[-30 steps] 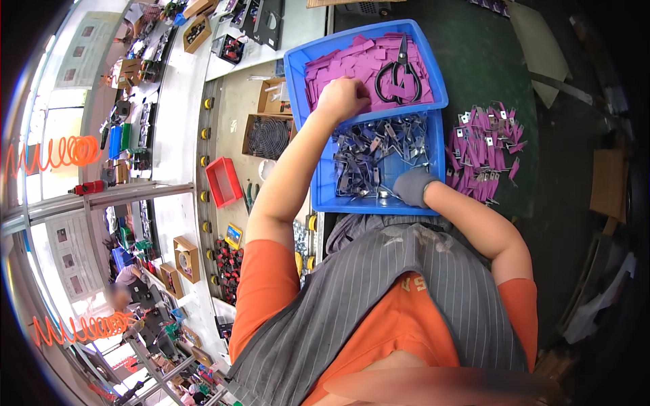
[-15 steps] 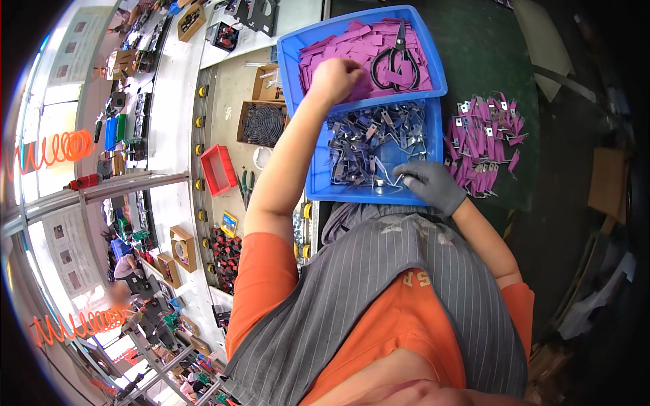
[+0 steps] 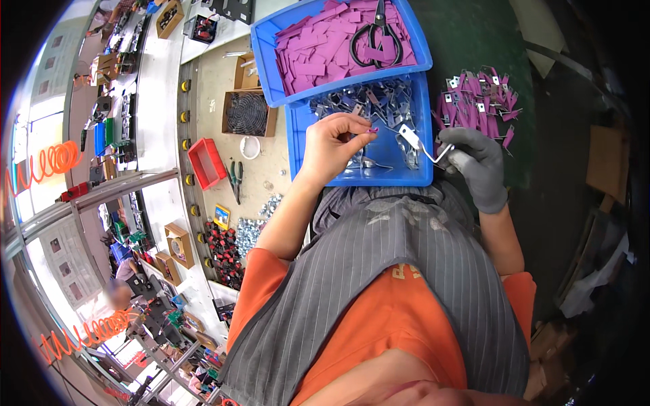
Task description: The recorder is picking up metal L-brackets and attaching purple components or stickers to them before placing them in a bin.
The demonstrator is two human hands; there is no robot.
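At near blue bin point(image 3: 296, 139): left hand point(image 3: 332, 145) pinches small purple piece point(image 3: 373, 130); gloved right hand point(image 3: 479, 166) grips bent metal bracket point(image 3: 409, 137). Purple strips point(image 3: 313, 51), scissors point(image 3: 380, 27) in far bin point(image 3: 265, 62).

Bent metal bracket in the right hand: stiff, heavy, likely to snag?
The bent metal bracket is likely stiff: it juts from the gloved right hand with no visible sag. Probably light, since that hand alone holds it up near one end. Its angled shape may snag if pushed among the jumbled metal parts in the lower blue bin.
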